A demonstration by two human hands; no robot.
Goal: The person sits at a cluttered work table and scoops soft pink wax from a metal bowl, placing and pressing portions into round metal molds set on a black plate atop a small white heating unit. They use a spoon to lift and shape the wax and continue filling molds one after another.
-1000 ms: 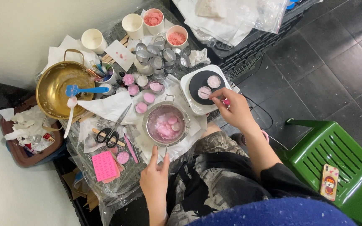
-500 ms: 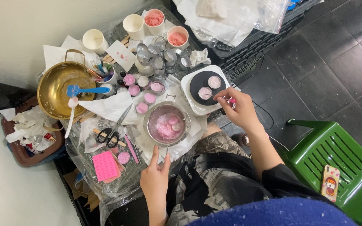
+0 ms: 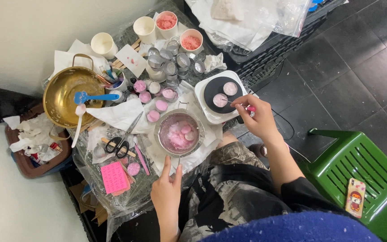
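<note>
My right hand (image 3: 258,120) is closed on a thin stick with a pink end (image 3: 250,108). The stick's tip reaches the nearer of two small round tins of pale pink wax (image 3: 220,100) on a white hot plate with a black top (image 3: 204,93). My left hand (image 3: 166,190) rests at the table's near edge. Its fingers pinch the thin handle of a small metal pot (image 3: 178,133) that holds pink wax pieces. The pot sits on white paper just left of the hot plate.
A brass pan (image 3: 66,96) with a blue spatula stands at the left. Scissors (image 3: 118,144), a pink mould (image 3: 113,177), filled pink tins (image 3: 154,105), empty tins (image 3: 175,60) and paper cups (image 3: 166,22) crowd the table. A green plastic chair (image 3: 359,170) with a phone on it is at the right.
My right hand has shifted slightly and brought the stick's tip onto the nearer tin on the hot plate. My left hand stays at the pot's handle.
</note>
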